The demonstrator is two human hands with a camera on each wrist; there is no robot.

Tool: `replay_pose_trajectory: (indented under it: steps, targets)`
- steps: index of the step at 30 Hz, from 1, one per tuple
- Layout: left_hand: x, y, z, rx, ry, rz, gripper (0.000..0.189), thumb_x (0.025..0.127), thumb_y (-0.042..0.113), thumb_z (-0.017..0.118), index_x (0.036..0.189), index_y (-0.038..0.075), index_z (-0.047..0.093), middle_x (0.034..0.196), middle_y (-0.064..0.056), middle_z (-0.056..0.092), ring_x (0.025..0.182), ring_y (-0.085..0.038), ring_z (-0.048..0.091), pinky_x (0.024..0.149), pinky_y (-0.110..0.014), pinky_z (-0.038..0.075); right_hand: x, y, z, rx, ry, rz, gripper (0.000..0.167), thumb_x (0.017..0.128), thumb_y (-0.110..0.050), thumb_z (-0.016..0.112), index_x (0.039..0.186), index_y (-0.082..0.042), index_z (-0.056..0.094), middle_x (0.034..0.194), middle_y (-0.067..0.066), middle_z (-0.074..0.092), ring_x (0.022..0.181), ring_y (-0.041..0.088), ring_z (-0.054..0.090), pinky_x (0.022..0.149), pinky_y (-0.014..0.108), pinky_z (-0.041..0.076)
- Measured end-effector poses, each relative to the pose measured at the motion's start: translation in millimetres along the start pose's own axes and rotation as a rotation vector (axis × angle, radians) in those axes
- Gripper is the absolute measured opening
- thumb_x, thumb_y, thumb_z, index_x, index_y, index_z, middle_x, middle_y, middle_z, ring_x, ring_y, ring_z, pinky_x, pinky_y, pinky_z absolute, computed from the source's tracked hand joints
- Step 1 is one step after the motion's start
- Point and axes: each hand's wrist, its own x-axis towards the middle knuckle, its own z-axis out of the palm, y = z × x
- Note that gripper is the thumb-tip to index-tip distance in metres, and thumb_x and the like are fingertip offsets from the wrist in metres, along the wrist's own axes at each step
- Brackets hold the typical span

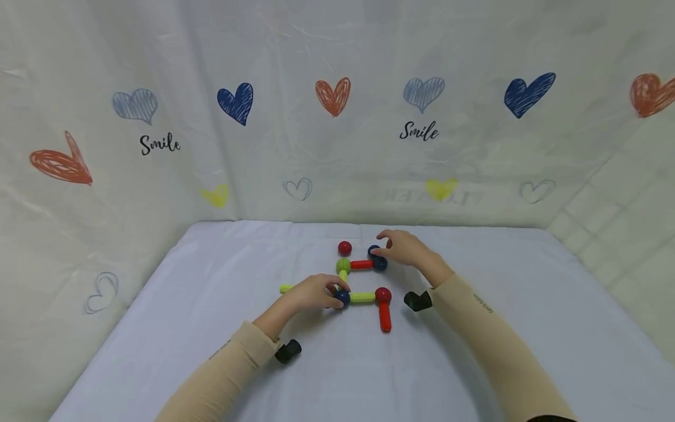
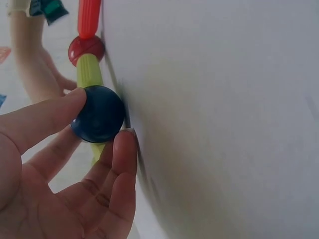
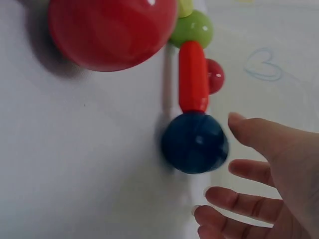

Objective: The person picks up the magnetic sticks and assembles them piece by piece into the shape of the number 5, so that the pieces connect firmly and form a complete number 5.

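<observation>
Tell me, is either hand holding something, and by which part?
The left hand pinches a dark blue ball by its sides, between thumb and fingers. The right hand, open beside another blue ball, appears to hold nothing.

Dark blue plastic-looking ball: smooth, glossy. Red plastic-looking ball: same, bright highlight. Yellow-green plastic-looking rod: ridged. Red faceted plastic-looking rod: smooth, shiny. White cloth table cover: matt. White heart-printed backdrop sheet: wrinkled, slight sheen. Beige sleeves: matt cloth.

Dull light, perhaps slight wrist-view blur
</observation>
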Motion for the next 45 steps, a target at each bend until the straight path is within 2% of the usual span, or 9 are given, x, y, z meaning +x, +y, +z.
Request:
replay_pose_trajectory:
  steps: [6, 10, 17, 22, 27, 34, 38, 41, 45]
  targets:
    - [3.4, -0.4, 1.0, -0.012, 0.008, 0.021, 0.028, 0.094, 0.013, 0.075, 0.122, 0.014, 0.072, 0.113, -0.007, 0.068, 0.102, -0.022, 0.061, 0.089, -0.041, 0.052, 16.2, -4.2, 6.2, -0.04, -0.038, 0.033, 0.043, 0.099, -0.033, 0.069, 0.129, -0.002, 0.066, 0.122, 0.017, 0.067, 0.104, 0.03, 0.062, 0.094, 0.047, 0.051]
    - [3.5, -1.8, 1.0, -0.015, 0.012, 0.02, 0.028, 0.094, 0.012, 0.076, 0.121, 0.014, 0.072, 0.112, -0.007, 0.069, 0.102, -0.022, 0.062, 0.09, -0.041, 0.052, 16.3, -6.4, 5.9, -0.024, -0.004, 0.03, 0.04, 0.098, -0.032, 0.07, 0.126, -0.003, 0.068, 0.119, 0.016, 0.068, 0.102, 0.03, 0.062, 0.092, 0.047, 0.052]
    - [1.5, -3.0, -0.7, -0.009, 0.004, 0.006, 0.028, 0.094, 0.013, 0.076, 0.121, 0.014, 0.072, 0.111, -0.006, 0.068, 0.101, -0.022, 0.061, 0.088, -0.041, 0.052, -6.4, -4.6, -5.4, 0.075, 0.139, -0.063, 0.038, 0.096, -0.029, 0.073, 0.126, -0.005, 0.069, 0.11, 0.015, 0.07, 0.097, 0.031, 0.063, 0.083, 0.046, 0.053]
    - [0.8, -0.5, -2.5, -0.019, -0.003, -0.022, 0.029, 0.094, 0.012, 0.076, 0.122, 0.015, 0.072, 0.112, -0.007, 0.067, 0.099, -0.022, 0.06, 0.084, -0.038, 0.053, -33.4, -7.0, -16.2, 0.11, 0.151, -0.136, 0.038, 0.095, -0.028, 0.076, 0.126, -0.007, 0.07, 0.109, 0.011, 0.07, 0.089, 0.026, 0.063, 0.074, 0.039, 0.054]
    - [0.7, 1.1, -2.1, -0.025, -0.015, -0.032, 0.029, 0.093, 0.012, 0.076, 0.122, 0.014, 0.072, 0.113, -0.009, 0.067, 0.1, -0.023, 0.06, 0.084, -0.038, 0.054, -60.5, -11.9, -16.4, 0.113, 0.122, -0.22, 0.038, 0.093, -0.025, 0.078, 0.126, -0.007, 0.071, 0.106, 0.007, 0.07, 0.082, 0.02, 0.06, 0.067, 0.032, 0.051]
    - [2.7, 0.9, -1.2, -0.028, -0.013, -0.03, 0.029, 0.094, 0.012, 0.076, 0.122, 0.014, 0.071, 0.114, -0.01, 0.067, 0.1, -0.022, 0.061, 0.084, -0.038, 0.054, -89.5, -17.7, -12.7, 0.169, 0.056, -0.315, 0.037, 0.092, -0.022, 0.079, 0.124, -0.006, 0.071, 0.103, 0.001, 0.068, 0.082, 0.015, 0.061, 0.067, 0.03, 0.053]
    - [2.1, 1.4, -1.2, -0.032, -0.023, -0.032, 0.03, 0.093, 0.013, 0.077, 0.122, 0.015, 0.071, 0.114, -0.009, 0.067, 0.1, -0.022, 0.061, 0.085, -0.039, 0.054, -104.3, -18.6, -3.8, 0.224, -0.017, -0.432, 0.038, 0.093, -0.021, 0.078, 0.127, -0.006, 0.07, 0.106, -0.003, 0.068, 0.081, 0.012, 0.059, 0.068, 0.028, 0.054]
    - [1.6, 1.4, -1.3, -0.041, -0.027, -0.037, 0.03, 0.093, 0.013, 0.077, 0.122, 0.014, 0.071, 0.114, -0.009, 0.067, 0.099, -0.022, 0.062, 0.086, -0.039, 0.054, -114.2, -22.0, 7.6, 0.226, -0.103, -0.518, 0.039, 0.094, -0.026, 0.077, 0.128, -0.006, 0.07, 0.109, -0.005, 0.068, 0.079, 0.007, 0.058, 0.068, 0.026, 0.053]
    - [2.3, 0.4, -1.3, -0.041, -0.021, -0.036, 0.029, 0.093, 0.012, 0.077, 0.122, 0.014, 0.071, 0.112, -0.009, 0.068, 0.096, -0.021, 0.062, 0.085, -0.038, 0.054, -125.2, -25.2, 21.2, 0.188, -0.216, -0.563, 0.039, 0.094, -0.031, 0.076, 0.127, -0.01, 0.071, 0.112, -0.01, 0.068, 0.078, 0.003, 0.056, 0.068, 0.022, 0.052]
